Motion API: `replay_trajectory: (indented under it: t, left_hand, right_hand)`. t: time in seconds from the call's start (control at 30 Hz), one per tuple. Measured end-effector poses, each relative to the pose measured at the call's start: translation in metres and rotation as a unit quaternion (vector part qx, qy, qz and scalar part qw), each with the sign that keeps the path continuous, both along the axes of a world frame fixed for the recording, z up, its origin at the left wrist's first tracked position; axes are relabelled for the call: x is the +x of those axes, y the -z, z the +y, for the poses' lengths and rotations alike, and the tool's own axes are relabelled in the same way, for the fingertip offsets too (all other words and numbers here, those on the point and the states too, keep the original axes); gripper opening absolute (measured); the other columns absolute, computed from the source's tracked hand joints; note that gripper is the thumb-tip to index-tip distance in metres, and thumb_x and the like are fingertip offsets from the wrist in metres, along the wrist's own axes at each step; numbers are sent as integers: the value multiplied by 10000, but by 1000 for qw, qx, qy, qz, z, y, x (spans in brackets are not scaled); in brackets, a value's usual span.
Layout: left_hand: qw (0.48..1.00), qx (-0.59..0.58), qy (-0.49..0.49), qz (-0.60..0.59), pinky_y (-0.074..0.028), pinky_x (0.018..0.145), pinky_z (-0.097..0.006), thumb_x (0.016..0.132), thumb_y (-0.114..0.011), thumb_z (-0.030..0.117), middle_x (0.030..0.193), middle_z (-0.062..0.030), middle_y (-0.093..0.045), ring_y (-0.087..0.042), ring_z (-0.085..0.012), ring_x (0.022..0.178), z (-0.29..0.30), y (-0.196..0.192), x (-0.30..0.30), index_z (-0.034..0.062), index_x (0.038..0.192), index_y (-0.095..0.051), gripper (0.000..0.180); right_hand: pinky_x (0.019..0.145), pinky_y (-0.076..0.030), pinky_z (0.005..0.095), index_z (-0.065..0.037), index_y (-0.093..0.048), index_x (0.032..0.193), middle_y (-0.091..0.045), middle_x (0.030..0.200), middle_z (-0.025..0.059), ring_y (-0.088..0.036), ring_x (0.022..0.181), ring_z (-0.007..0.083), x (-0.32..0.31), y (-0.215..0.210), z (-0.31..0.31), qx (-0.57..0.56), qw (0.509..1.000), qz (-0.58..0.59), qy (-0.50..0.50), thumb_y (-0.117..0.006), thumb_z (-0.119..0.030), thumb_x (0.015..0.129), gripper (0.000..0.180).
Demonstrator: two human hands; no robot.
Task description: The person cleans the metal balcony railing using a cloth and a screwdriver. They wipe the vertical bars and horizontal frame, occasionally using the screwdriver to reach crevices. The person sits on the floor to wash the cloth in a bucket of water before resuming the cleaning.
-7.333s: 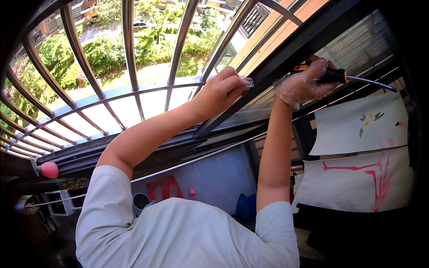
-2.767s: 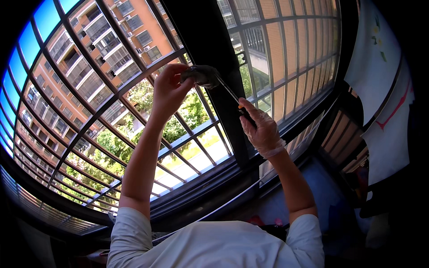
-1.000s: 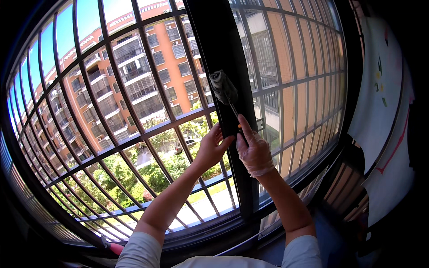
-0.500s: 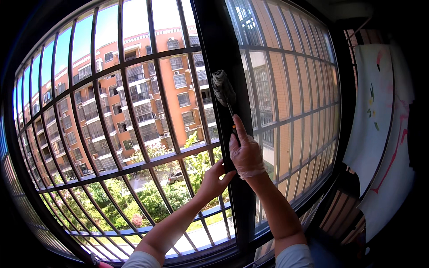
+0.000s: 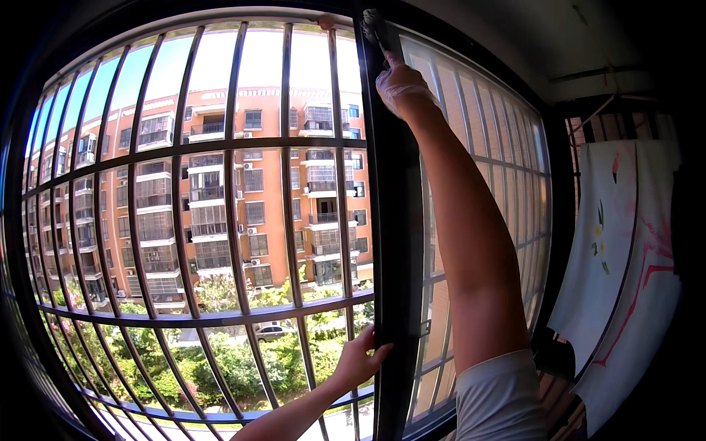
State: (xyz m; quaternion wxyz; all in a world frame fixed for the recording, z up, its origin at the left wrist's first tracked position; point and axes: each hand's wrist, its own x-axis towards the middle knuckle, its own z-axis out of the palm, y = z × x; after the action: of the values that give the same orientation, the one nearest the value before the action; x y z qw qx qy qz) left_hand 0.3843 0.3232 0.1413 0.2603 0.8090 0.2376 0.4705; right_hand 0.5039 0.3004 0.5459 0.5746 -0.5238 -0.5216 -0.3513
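Observation:
High on the dark window frame (image 5: 390, 206), my right hand (image 5: 403, 84) wears a thin see-through glove and grips a thin-shafted tool (image 5: 372, 26) with a grey, cloth-like head. That head rests against the upper part of the upright, near the top corner; the hand covers most of the handle. The index finger stretches along the tool. Lower down, my left hand (image 5: 360, 359), with no glove visible, holds the left edge of the same upright. Its thumb lies on the near side, and the other fingers are partly hidden behind the edge.
Metal security bars (image 5: 176, 220) stand outside the open left side. To the right is a glass pane (image 5: 485, 213) with bars behind it. White printed cloths (image 5: 588, 250) hang at far right. Beyond the bars are an orange building (image 5: 213, 184) and shrubs (image 5: 243, 367).
My right hand has carried the grey-headed tool up the upright, from mid-height to near its top. The view has tilted upward. My left hand still holds the frame edge.

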Motion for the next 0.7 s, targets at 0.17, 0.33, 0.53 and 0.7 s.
replay_trajectory:
  t: [0.17, 0.33, 0.53, 0.7]
  left_hand:
    - [1000, -17, -2, 1, -491, 797, -322, 818, -625, 148, 960, -140, -649, -616, -233, 963, -6, -4, -2, 27, 1179, -465, 413]
    - [1000, -26, 5, 1, -488, 800, -331, 819, -624, 163, 957, -148, -647, -613, -246, 967, -6, -4, -2, 18, 1172, -464, 414]
    - [1000, -27, 8, -5, -486, 788, -322, 818, -624, 157, 954, -145, -646, -614, -249, 963, -2, -1, -3, 22, 1165, -468, 404]
    - [1000, -17, 9, -20, -493, 765, -318, 817, -622, 142, 938, -135, -650, -623, -234, 946, -2, 1, -3, 27, 1167, -472, 397]
  right_hand:
    - [925, -427, 385, -153, -341, 1349, -467, 1267, 176, -522, 1099, 325, -1, -67, 12, 28, 998, -17, 58, -453, -215, 853, 511]
    - [954, -404, 398, -106, -341, 1343, -473, 1272, 147, -496, 1134, 329, -1, -110, 42, 48, 986, 7, 157, -493, -149, 845, 522]
    - [906, -451, 368, -67, -319, 1343, -525, 1204, 135, -533, 1084, 300, -10, -108, 24, -9, 985, -20, 173, -500, -117, 855, 523]
    - [831, -482, 346, -70, -225, 1385, -596, 1039, 202, -612, 934, 290, 4, -66, 25, -8, 980, -46, 191, -486, -135, 849, 600]
